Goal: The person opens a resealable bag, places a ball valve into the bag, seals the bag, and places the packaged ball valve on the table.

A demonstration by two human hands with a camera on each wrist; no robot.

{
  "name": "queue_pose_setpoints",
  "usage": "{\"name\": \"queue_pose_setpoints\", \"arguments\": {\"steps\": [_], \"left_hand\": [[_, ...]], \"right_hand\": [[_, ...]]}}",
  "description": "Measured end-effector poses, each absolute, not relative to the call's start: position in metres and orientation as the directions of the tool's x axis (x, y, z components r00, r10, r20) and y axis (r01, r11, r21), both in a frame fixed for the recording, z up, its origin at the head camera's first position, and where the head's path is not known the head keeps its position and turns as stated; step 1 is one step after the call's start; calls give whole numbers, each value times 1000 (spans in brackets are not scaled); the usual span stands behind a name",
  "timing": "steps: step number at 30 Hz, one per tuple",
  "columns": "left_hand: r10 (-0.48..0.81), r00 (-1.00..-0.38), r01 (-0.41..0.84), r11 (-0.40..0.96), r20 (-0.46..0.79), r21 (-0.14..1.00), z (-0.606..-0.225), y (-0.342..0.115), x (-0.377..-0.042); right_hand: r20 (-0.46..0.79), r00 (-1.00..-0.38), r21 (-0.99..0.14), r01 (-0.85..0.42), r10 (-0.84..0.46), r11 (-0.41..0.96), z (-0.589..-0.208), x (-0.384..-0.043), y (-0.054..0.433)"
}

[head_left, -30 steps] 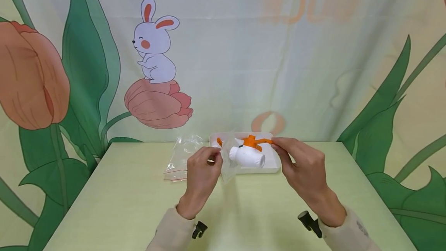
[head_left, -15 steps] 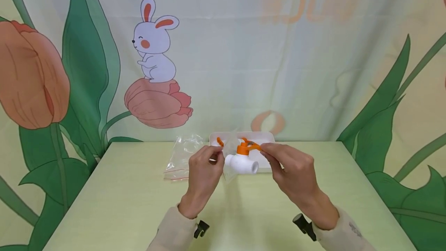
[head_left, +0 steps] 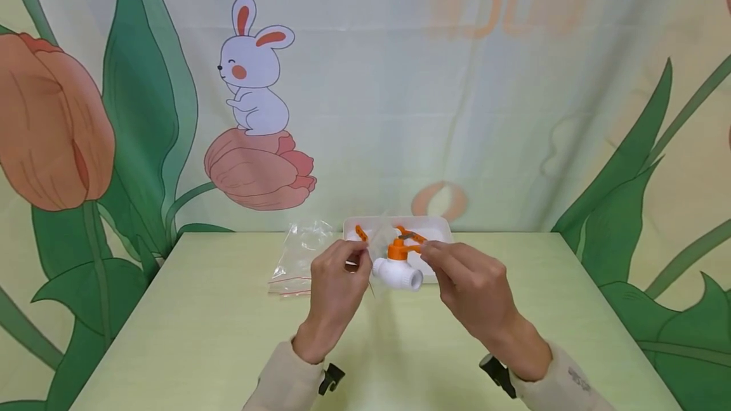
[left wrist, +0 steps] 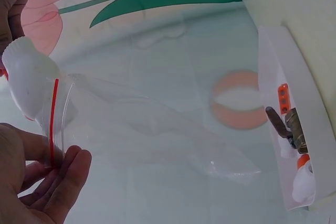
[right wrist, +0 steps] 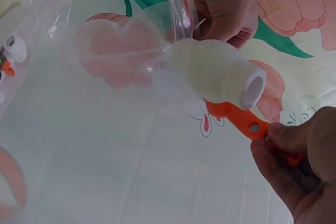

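By its orange lever handle (right wrist: 241, 119), my right hand (head_left: 474, 287) pinches a white plastic ball valve (head_left: 396, 273) in the air over the table. My left hand (head_left: 337, 284) pinches a clear zip bag (left wrist: 136, 129) near its red-striped mouth, left of the valve. In the left wrist view one end of the valve overlaps the bag's mouth, while most of the bag hangs flat beyond it. The right wrist view shows the valve's other round end (right wrist: 255, 90) facing away from the bag, with my left fingers (right wrist: 226, 9) close behind the valve body.
Behind the hands, a white tray (head_left: 440, 224) stands at the table's back edge. In it lie a metal valve with a dark lever (left wrist: 296, 129), orange-handled pieces (head_left: 361, 232) and a white fitting (left wrist: 303, 184). Another clear zip bag (head_left: 291, 262) lies left of the tray.
My right hand has brought the valve left and slightly down, close against the bag's mouth, and the valve has turned a little. My left hand and its bag have barely moved.
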State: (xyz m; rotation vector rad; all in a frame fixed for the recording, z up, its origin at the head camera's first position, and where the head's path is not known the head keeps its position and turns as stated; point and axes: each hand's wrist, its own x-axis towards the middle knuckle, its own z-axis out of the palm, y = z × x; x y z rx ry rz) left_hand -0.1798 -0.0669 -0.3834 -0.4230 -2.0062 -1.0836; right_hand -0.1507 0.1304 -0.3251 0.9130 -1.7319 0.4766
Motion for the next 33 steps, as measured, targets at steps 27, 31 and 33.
{"name": "queue_pose_setpoints", "arguments": {"steps": [27, 31, 33], "left_hand": [[-44, -630, 618, 576, 776, 535, -384, -56, -170], [-46, -611, 640, 558, 790, 528, -383, -54, -171], [-44, -601, 657, 542, 798, 524, -383, -52, -172]], "right_hand": [[829, -241, 226, -682, -505, 696, -342, -161, 124], [828, -244, 230, -672, -505, 704, -343, -164, 122], [827, -252, 225, -670, -503, 707, -343, -165, 120]]}}
